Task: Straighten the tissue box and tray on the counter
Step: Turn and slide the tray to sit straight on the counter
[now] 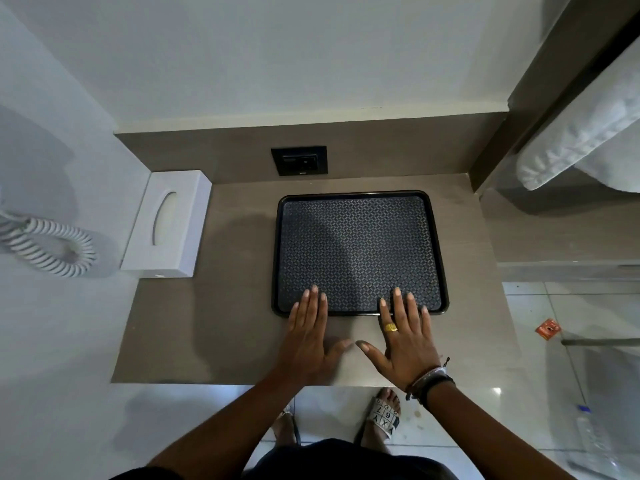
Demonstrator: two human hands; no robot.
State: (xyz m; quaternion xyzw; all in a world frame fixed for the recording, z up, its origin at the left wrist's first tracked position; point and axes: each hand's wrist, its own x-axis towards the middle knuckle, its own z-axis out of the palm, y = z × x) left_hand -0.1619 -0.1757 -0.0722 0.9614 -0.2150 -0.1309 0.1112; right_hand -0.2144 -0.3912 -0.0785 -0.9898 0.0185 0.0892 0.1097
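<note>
A black tray (358, 251) with a patterned mat lies flat on the brown counter (235, 313), its sides roughly square to the counter edges. A white tissue box (173, 223) rests at the counter's left side against the wall, slightly angled. My left hand (308, 336) lies flat with spread fingers, fingertips over the tray's near left rim. My right hand (405, 336), wearing a gold ring, lies flat the same way on the tray's near right rim. Neither hand grips anything.
A black wall socket (299, 160) sits behind the tray. A white coiled cord (52, 247) hangs on the left wall. White towels (581, 133) hang at upper right. On the floor to the right lie an orange wrapper (548, 329) and a plastic bottle (594, 434).
</note>
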